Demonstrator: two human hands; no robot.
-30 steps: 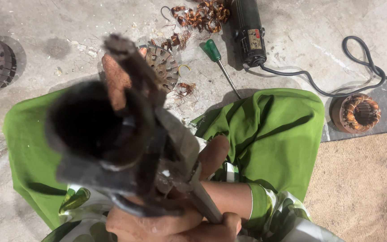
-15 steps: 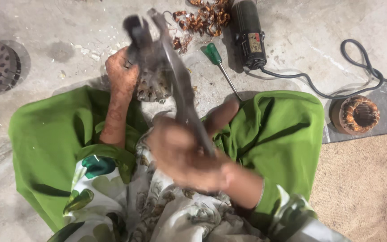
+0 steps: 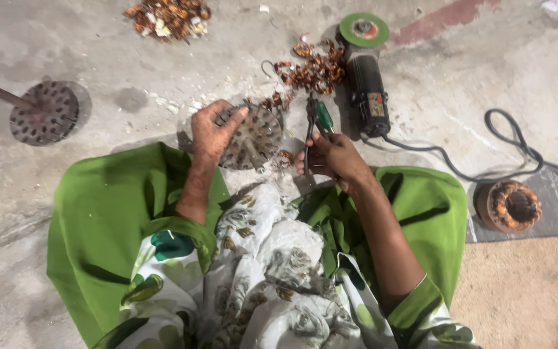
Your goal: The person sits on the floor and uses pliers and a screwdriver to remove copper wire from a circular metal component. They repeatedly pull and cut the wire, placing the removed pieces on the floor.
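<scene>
I sit on a concrete floor in green and floral clothes. My left hand (image 3: 212,130) grips the rim of a round slotted metal motor core (image 3: 254,137) lying on the floor before my knees. My right hand (image 3: 332,158) is closed on the handles of dark pliers (image 3: 309,126), whose jaws point away toward scraps of copper wire (image 3: 311,70). A green-handled screwdriver (image 3: 325,117) lies just beside the pliers.
A black angle grinder (image 3: 366,77) with a green disc lies beyond the hands, its cable (image 3: 485,152) trailing right. A copper-wound motor stator (image 3: 508,207) sits at right. A perforated round disc on a rod (image 3: 41,112) lies at left. A scrap pile (image 3: 168,16) lies far back.
The pliers, raised close to the camera a second ago, have come down to the floor beside the core. My left hand has settled on the core's rim.
</scene>
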